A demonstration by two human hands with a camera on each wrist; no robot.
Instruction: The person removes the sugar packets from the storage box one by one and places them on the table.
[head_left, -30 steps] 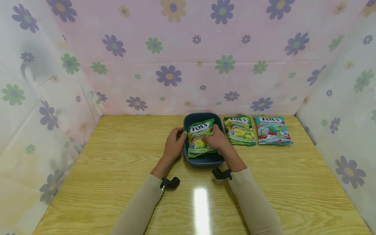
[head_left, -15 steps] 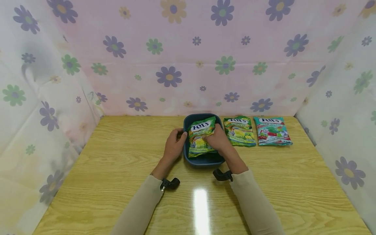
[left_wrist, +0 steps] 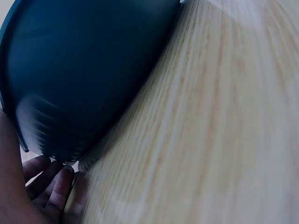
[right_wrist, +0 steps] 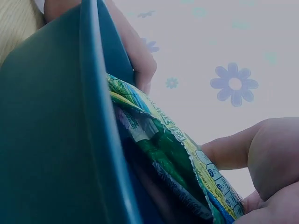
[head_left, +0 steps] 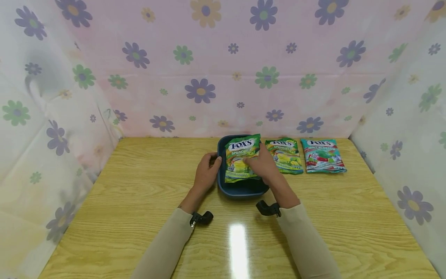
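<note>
My right hand pinches a green Fox's Spring Tea candy bag by its right side, thumb on the front. In the head view the bag overlaps the opening of a dark blue plastic bin. Seen from the right wrist, the bag's lower part is still inside the bin's rim. My left hand grips the bin's left rim, thumb at the edge. In the left wrist view its fingers lie against the bin's outer wall.
Right of the bin, a second green Spring Tea bag lies flat on the wooden table. Beyond it is a teal Mint Blossom bag. A flowered cloth stands close behind them.
The right hand has lifted the green candy bag slightly up and to the right within the bin's opening. The left hand has stayed at the rim, and the other bags have not moved.
</note>
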